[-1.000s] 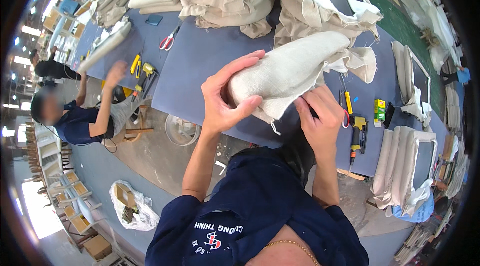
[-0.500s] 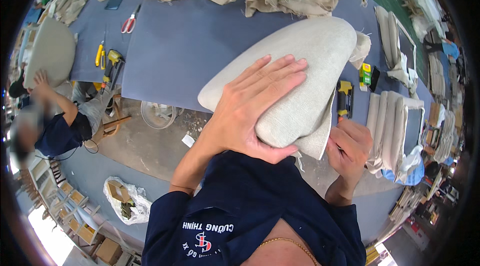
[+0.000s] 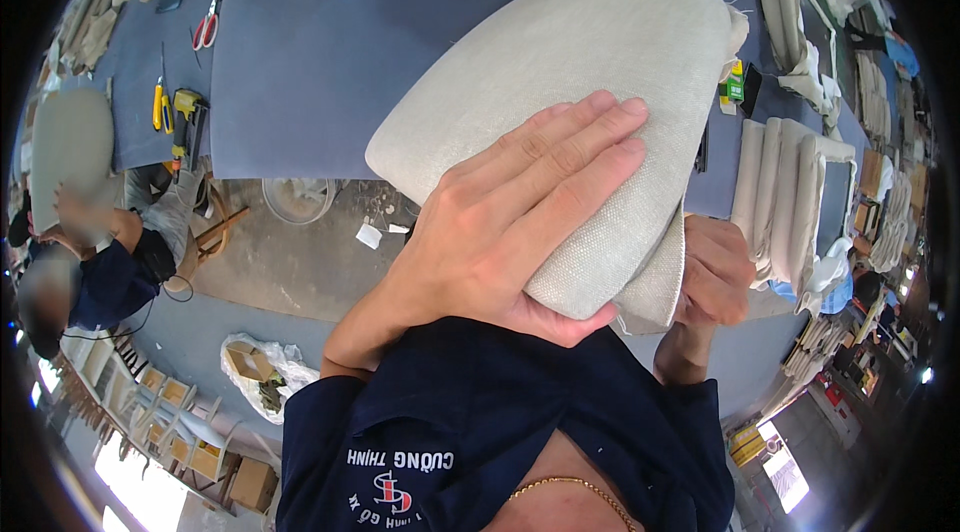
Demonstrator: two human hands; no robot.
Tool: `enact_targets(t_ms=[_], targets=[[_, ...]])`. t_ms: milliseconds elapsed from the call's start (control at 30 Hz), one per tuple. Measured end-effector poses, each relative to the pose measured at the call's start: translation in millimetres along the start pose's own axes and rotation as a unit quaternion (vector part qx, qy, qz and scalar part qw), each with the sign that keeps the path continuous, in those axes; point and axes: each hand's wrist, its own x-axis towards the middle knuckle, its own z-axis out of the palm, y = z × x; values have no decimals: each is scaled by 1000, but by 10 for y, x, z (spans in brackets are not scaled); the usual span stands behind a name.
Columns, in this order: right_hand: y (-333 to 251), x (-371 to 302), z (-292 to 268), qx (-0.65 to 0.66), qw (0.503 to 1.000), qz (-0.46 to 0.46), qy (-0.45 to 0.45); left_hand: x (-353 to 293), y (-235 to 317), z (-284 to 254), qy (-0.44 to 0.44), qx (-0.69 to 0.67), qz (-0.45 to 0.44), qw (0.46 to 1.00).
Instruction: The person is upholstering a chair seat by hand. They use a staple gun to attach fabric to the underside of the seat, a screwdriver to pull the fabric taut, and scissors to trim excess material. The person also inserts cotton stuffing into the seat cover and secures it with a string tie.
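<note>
A padded seat cushion in pale beige woven cloth is tilted up in front of me, over the near edge of the blue-grey table. My left hand lies across its upper face with the fingers stretched out, while the thumb hooks round its near corner and grips it. A loose flap of cloth hangs from the cushion's right side. My right hand is closed at the edge of that flap, its fingertips partly hidden behind the cloth. The underside of the cushion cannot be seen.
Red-handled scissors, a yellow cutter and a staple gun lie at the table's left. A green-and-yellow box and stacked padded pieces are on the right. At far left a co-worker handles another cushion.
The cushion has come closer and fills more of the view, tilting slightly. It now covers most of the right-hand staple gun. Both hands keep their grip, and the view has shifted a little.
</note>
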Motion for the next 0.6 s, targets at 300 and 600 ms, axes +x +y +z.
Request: enact_targets(t_ms=[300,600], targets=[[-111,86,-179,-23,997,45,-56,-2,67,98,-3,7,-18,1000],[-70,-75,-309,18,993,85,-78,-41,107,228,9,-18,-26,999]])
